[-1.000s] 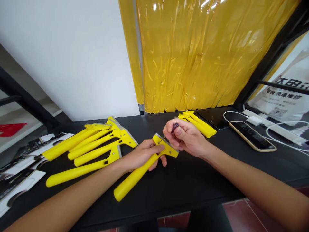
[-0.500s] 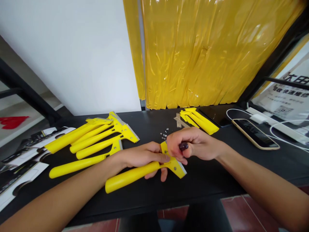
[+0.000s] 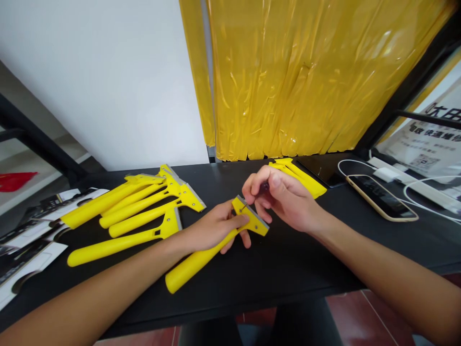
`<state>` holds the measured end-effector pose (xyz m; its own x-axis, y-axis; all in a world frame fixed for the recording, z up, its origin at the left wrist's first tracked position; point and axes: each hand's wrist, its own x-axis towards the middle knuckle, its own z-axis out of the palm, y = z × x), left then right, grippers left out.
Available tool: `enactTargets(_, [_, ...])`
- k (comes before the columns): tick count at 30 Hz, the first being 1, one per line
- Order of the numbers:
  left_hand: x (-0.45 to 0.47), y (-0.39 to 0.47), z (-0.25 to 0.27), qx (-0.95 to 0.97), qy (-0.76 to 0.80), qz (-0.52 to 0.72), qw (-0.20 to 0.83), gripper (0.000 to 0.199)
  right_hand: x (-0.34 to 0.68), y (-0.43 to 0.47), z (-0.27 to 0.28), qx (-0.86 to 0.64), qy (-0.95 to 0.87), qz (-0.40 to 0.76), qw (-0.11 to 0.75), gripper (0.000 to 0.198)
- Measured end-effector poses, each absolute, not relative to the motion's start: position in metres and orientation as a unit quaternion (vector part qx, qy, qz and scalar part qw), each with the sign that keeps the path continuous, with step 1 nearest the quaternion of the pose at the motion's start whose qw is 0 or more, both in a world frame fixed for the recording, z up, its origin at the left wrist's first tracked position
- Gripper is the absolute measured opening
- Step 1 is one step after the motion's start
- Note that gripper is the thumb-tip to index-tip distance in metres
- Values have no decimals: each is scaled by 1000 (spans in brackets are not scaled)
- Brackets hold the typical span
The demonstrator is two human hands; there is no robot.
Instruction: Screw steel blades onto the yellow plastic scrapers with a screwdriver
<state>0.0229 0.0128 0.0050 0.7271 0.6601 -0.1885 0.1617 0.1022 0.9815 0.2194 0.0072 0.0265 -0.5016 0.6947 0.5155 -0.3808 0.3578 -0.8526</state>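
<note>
A yellow scraper with a metal blade along its head is gripped near the neck by my left hand, thumb on top and fingers beneath. Its handle slants down toward the near edge. My right hand is closed around a screwdriver with a dark handle, mostly hidden by the fingers. The thin shaft reaches down to a screw on the upper part of the scraper head. Another screw shows on the lower part of the head.
Several yellow scrapers lie on the black table at the left, beside printed cards. Behind my right hand are more yellow pieces. A phone, white cables and a power strip occupy the right.
The scraper head has risen and its handle tilts more steeply. My right hand has moved up and its fingers have shifted, so the screwdriver shaft shows. Small parts behind are now covered.
</note>
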Motion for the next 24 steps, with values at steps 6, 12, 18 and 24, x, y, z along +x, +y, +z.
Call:
enactTargets(6, [25, 12, -4, 659, 332, 272, 618, 24, 212, 2, 21, -185, -670, 439, 569, 33])
enactTargets(12, [25, 18, -13, 634, 333, 348, 605, 16, 212, 6, 21, -246, -686, 366, 578, 17])
enactTargets(18, [26, 18, -17, 609, 342, 365, 615, 31, 215, 11, 24, -227, -618, 500, 562, 25])
enactTargets(24, [29, 16, -13, 623, 330, 361, 611, 26, 209, 1, 20, -149, -662, 532, 507, 21])
